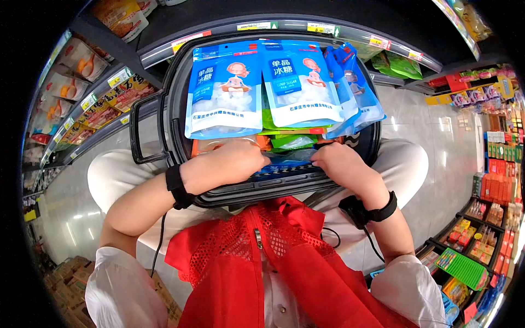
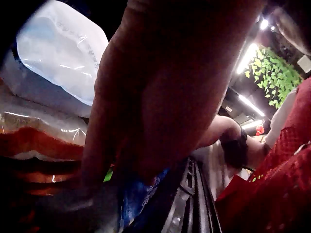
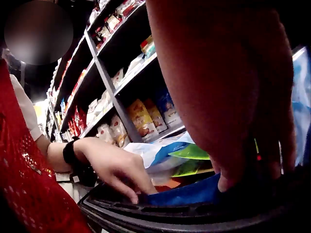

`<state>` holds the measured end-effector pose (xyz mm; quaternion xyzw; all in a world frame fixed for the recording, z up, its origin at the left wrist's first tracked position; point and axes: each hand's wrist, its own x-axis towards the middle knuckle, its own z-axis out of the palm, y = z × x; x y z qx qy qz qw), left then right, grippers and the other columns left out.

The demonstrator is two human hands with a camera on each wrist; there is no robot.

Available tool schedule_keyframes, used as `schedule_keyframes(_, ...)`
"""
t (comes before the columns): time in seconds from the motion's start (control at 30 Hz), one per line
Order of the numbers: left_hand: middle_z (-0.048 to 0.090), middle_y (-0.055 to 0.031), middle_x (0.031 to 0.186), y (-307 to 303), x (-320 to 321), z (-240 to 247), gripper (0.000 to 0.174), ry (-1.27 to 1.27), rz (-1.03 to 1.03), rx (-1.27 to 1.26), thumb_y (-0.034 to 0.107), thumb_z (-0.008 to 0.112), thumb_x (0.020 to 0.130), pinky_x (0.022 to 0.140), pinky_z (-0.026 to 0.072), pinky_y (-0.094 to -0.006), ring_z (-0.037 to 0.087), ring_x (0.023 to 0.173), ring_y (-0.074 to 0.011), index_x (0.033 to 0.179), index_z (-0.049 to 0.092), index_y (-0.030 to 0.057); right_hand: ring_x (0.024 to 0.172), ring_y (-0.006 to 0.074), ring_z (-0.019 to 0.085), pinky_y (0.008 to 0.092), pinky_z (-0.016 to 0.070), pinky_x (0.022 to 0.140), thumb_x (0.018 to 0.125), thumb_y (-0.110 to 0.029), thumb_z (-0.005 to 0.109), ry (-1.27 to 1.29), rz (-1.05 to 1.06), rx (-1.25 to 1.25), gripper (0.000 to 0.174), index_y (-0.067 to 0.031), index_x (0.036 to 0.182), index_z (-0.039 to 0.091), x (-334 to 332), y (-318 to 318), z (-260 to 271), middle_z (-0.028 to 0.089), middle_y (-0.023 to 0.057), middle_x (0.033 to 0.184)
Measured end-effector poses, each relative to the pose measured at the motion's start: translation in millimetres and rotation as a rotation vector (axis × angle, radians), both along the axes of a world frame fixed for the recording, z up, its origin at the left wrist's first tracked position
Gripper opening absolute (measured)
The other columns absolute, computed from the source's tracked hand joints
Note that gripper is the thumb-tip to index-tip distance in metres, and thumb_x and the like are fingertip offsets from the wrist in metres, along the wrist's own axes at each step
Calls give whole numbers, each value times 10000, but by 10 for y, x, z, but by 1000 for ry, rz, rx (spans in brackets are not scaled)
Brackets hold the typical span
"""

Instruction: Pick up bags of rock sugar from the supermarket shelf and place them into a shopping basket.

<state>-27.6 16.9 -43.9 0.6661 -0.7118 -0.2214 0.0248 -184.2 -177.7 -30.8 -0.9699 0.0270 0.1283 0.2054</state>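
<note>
Near the front rim of a black basket [image 1: 257, 192], the left hand [image 1: 227, 162] and right hand [image 1: 343, 168] grip opposite ends of a blue packet [image 1: 290, 159]. The packet lies low inside the rim; in the right wrist view its blue edge [image 3: 187, 195] stretches between the left hand [image 3: 114, 167] and right hand [image 3: 218, 92]. Fingertips are partly hidden. Two upright blue-and-white lump sugar bags [image 1: 225, 90] [image 1: 301, 85] stand beyond the hands, with more blue bags [image 1: 358, 90] leaning at their right. Green packets [image 1: 292, 142] show beneath them.
Shelves with bagged goods [image 1: 63, 87] curve along the left, and a dark shelf [image 1: 306, 16] runs behind the basket. The basket's handle [image 1: 134, 131] sticks out left. The basket rests between the person's legs [image 1: 402, 164]. Stocked displays [image 1: 481, 240] stand at right.
</note>
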Motion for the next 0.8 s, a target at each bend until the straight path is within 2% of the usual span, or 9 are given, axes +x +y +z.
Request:
schedule_keyframes(0.07, 601, -158, 698, 62, 32, -13, 246, 54, -7, -20, 63, 551, 671, 575, 483, -406, 604, 691, -303, 912, 593, 40, 687, 320, 594, 408, 474, 615, 711, -51, 512, 1, 13, 22, 132, -49, 741, 640, 5, 19, -17, 594, 177, 688)
schedule_keyframes(0.13, 599, -155, 636, 153, 40, -63, 122, -61, 8, 15, 73, 540, 671, 554, 489, -379, 613, 619, -284, 694, 647, 19, 683, 327, 593, 411, 473, 627, 686, -26, 499, -9, 106, -10, 121, -19, 711, 617, 27, 37, -1, 589, 190, 682)
schedule_keyframes(0.17, 599, -155, 636, 190, 53, -53, 122, -59, 10, 11, 73, 540, 671, 554, 489, -379, 613, 619, -284, 694, 647, 19, 683, 327, 593, 411, 473, 627, 686, -26, 499, -5, 109, -15, 121, -19, 711, 617, 36, 36, 7, 589, 190, 682)
schedule_keyframes(0.23, 598, -156, 624, 247, 76, -4, 107, -207, 74, 85, 69, 544, 653, 548, 494, -360, 614, 597, -274, 626, 637, 23, 749, 347, 565, 422, 438, 659, 732, -24, 487, 98, 121, -2, 152, -14, 816, 613, 54, 31, 17, 593, 190, 749)
schedule_keyframes(0.37, 598, -149, 626, 259, 141, 55, 95, -259, 54, 45, 65, 550, 649, 553, 498, -351, 613, 604, -272, 628, 636, 32, 755, 353, 563, 420, 437, 652, 749, -27, 475, 124, 108, 50, 151, -10, 823, 605, 94, 53, 30, 587, 194, 749)
schedule_keyframes(0.43, 599, -144, 631, 323, 198, 196, 81, -302, 119, 69, 57, 557, 641, 560, 498, -345, 610, 607, -274, 626, 633, 33, 762, 359, 560, 417, 434, 648, 764, -32, 466, 71, 73, 218, 142, -9, 823, 593, 99, 102, 9, 581, 201, 749)
schedule_keyframes(0.57, 598, -146, 641, 394, 271, 184, 74, -307, 166, 19, 33, 558, 637, 562, 495, -344, 606, 613, -277, 634, 632, 33, 767, 361, 560, 413, 436, 648, 773, -43, 463, 44, 166, 182, 143, -3, 839, 584, 159, 109, -100, 585, 199, 765)
schedule_keyframes(0.63, 596, -147, 628, 427, 254, 154, 86, -297, 146, 70, 35, 549, 649, 558, 494, -345, 604, 601, -279, 631, 633, 36, 785, 363, 560, 406, 440, 662, 769, -47, 470, 206, 303, 168, 175, -3, 892, 586, 224, 124, -61, 589, 205, 800)
schedule_keyframes(0.8, 597, -169, 641, 452, 274, 133, 61, -236, 182, 160, 43, 579, 648, 578, 492, -366, 605, 626, -305, 648, 629, 9, 774, 362, 563, 409, 439, 675, 807, -126, 498, 262, 265, 178, 205, -6, 946, 590, 254, 127, -21, 590, 214, 824)
